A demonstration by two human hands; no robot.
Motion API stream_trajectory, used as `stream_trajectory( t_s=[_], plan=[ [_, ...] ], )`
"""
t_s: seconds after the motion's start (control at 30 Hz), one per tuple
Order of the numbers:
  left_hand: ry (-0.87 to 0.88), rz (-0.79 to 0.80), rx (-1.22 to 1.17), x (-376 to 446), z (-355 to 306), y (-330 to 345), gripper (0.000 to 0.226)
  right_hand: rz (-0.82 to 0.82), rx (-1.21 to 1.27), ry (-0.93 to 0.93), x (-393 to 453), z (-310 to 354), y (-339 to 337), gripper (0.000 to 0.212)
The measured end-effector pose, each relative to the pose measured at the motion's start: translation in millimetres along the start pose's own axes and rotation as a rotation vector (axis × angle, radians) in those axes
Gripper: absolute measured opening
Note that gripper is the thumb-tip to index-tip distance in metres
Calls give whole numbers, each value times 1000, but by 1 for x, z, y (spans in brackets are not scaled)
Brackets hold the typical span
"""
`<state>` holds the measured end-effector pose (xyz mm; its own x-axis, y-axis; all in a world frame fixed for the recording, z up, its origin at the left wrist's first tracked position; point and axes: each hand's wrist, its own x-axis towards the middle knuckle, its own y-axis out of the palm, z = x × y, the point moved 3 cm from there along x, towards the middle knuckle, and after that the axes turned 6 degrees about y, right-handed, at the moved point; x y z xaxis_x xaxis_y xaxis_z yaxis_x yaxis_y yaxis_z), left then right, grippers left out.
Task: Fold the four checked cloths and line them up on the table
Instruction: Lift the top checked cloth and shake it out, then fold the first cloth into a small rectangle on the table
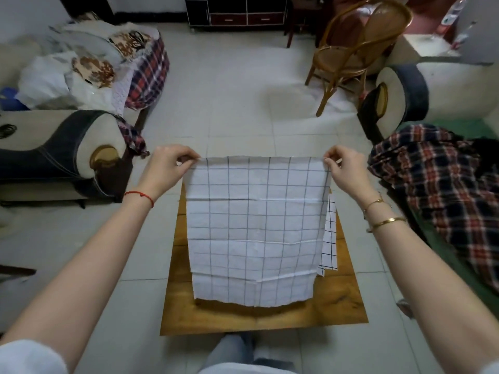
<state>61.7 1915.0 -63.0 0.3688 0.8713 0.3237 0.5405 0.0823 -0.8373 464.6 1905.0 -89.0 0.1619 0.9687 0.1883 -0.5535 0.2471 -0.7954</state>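
A white cloth with a dark checked grid (256,228) hangs spread open above the small wooden table (337,306). My left hand (168,164) pinches its top left corner and my right hand (341,166) pinches its top right corner. The cloth's lower edge hangs just over the tabletop. Another checked cloth (330,244) with a finer grid peeks out behind its right side, lying on the table; most of it is hidden.
Sofas flank the table: one at the left (54,152), and one at the right draped with a red and navy plaid blanket (437,190). A rattan chair (359,49) stands on the tiled floor behind. My knee (232,352) is at the table's near edge.
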Motion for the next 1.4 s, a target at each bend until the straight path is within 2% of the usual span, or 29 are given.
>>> stream_trajectory(
  t_s=[0.4, 0.67, 0.97, 1.4],
  plan=[
    [-138, 91, -21, 35, 83, 75, 13, 89, -21, 203, 51, -38, 98, 11],
    [-156, 137, -8, 41, 120, 110, 12, -62, -84, 222, 46, -46, 124, 16],
    [-237, 233, -95, 6, 125, 140, 11, 1, -35, 259, 17, -63, 147, 18],
    [-351, 401, -137, -94, 110, 199, 12, 254, -118, 246, -72, -104, 178, 22]
  ],
)
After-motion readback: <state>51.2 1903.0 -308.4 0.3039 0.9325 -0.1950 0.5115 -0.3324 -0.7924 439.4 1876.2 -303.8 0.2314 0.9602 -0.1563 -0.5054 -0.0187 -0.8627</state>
